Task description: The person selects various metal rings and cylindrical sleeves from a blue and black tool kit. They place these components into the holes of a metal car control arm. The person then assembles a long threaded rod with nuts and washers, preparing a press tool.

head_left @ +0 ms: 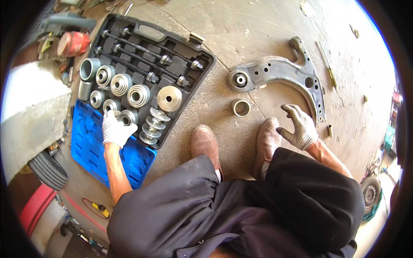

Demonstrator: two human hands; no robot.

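Observation:
My left hand (115, 131), in a pale knit glove, reaches into the open black tool case (206, 58). Its fingertips touch a silver ring-shaped cup (111, 104), with the thumb spread apart beside another metal cup (128, 117). Several more cups, a brass-toned disc (169, 99), stacked washers (153, 125) and long threaded rods (144, 50) fill the tray. My right hand (299, 127), also gloved, hovers with fingers apart, holding nothing. Nearest it lies a curved grey control arm (279, 69) with a round bushing (240, 80) at one end. A loose metal sleeve (241, 108) stands on the floor between.
The case's blue inner lid (88, 148) lies toward me. A screwdriver (331, 75) and a small metal tube (330, 131) rest at right. A red part (77, 44), a concrete block (38, 96) and a tire (48, 170) crowd the left. My shoes (204, 144) flank the middle.

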